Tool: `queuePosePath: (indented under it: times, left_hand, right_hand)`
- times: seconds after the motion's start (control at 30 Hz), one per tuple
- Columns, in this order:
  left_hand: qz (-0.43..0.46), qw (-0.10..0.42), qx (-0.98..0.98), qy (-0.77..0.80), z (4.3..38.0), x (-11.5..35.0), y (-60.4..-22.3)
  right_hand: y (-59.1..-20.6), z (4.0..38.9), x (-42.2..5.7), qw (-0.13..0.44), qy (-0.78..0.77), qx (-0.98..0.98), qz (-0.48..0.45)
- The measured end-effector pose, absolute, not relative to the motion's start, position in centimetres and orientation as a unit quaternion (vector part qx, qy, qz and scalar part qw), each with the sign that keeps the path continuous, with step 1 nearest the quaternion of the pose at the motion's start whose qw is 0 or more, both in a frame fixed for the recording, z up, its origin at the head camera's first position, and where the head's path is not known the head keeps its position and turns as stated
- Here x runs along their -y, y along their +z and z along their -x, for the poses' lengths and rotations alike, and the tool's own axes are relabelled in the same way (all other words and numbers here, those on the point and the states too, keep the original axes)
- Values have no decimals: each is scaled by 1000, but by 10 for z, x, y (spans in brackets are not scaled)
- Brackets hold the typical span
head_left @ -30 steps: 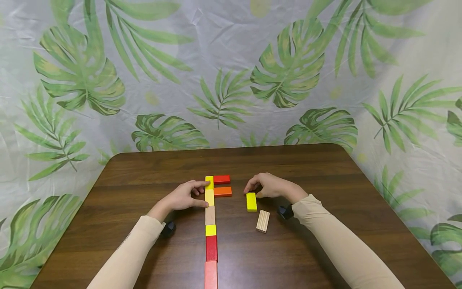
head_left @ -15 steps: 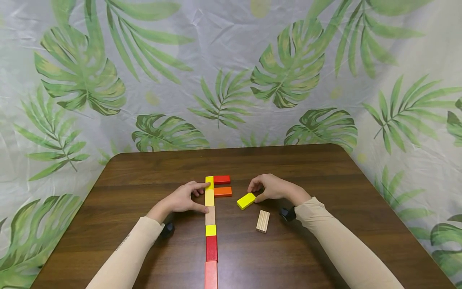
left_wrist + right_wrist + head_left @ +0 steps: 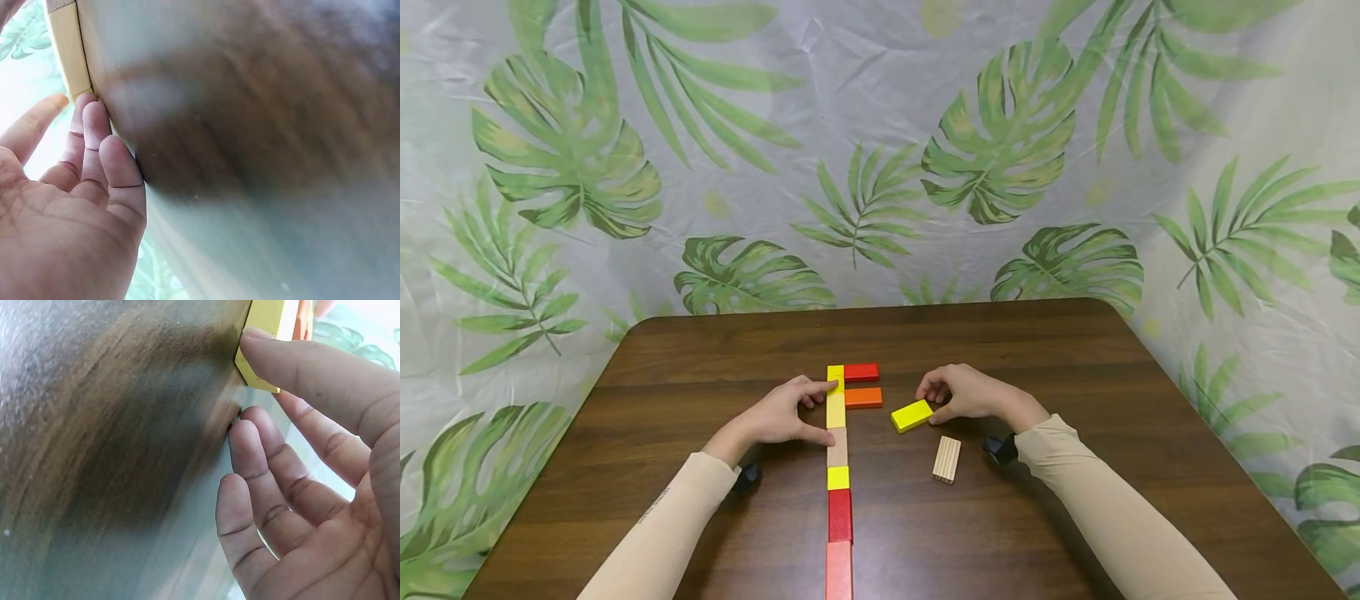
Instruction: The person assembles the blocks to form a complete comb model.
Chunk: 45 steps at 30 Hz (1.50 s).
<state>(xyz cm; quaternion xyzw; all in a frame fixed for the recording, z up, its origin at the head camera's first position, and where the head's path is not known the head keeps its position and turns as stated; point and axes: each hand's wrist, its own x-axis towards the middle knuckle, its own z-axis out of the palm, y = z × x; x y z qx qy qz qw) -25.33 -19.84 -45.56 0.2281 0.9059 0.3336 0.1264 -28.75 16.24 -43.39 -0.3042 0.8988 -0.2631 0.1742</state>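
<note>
A line of wooden blocks (image 3: 837,447) runs down the middle of the table. My left hand (image 3: 784,410) rests beside it, index fingertip on the far yellow block (image 3: 835,373) and thumb tip at a plain wood block (image 3: 837,454). Between these two lies a pale yellow block (image 3: 836,414). A loose bright yellow block (image 3: 912,415) lies turned at an angle right of the line. My right hand (image 3: 966,392) pinches its right end between thumb and index finger; in the right wrist view the thumb (image 3: 294,362) presses the yellow block's side (image 3: 265,325).
A red block (image 3: 861,372) and an orange block (image 3: 863,398) stick out rightward from the line's far end. A ridged natural wood block (image 3: 947,460) lies nearer me. Further down the line are a small yellow, a red (image 3: 840,515) and a pink block (image 3: 839,571).
My right hand has turned the loose yellow block from lengthwise to slanted and shifted it slightly left. My left thumb has slid a little toward me along the line.
</note>
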Motion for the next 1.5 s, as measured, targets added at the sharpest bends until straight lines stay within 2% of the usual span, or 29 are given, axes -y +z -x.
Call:
queuePosePath:
  times: [0.47,0.97,1.5]
  left_hand:
    - [-232,114,-911,320,244,197,-455]
    - [-279,86,-907,304,242,198,-455]
    - [-271,102,-910,296,241,198,-455]
  right_hand:
    - [-437,285,-164,148,-276,-896,314]
    - [-439,282,-165,121,-299,-902,286]
    - [-437,273,-154,121,-322,-900,269]
